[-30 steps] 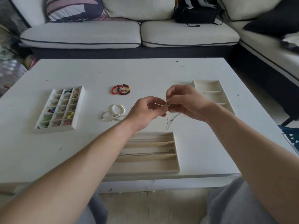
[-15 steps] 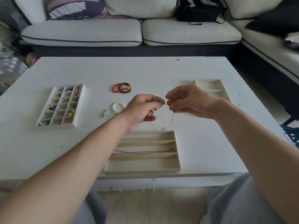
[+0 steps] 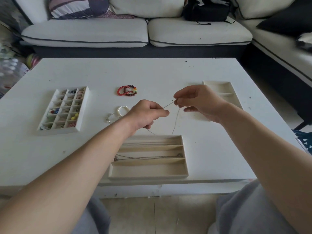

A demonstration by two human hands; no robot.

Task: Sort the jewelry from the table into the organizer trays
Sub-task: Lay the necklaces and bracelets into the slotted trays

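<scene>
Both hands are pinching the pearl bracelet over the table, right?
Not quite. The head view shows the left hand and right hand pinching a thin chain over the table; the pearl bracelet lies on the table.

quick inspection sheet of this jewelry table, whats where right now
surface: white table, a few dark marks
job's things: thin necklace stretched between both hands, its loop hanging toward the slotted tray, which holds other chains; grid tray at left with small pieces; third tray behind the right hand; bead bracelets, pearl bracelet and silver bracelet loose on the table
clutter: nothing seen
hands: left hand pinches the necklace; right hand pinches its other end
cables: nothing seen
surroundings: sofa beyond the table, black bag on it
</scene>
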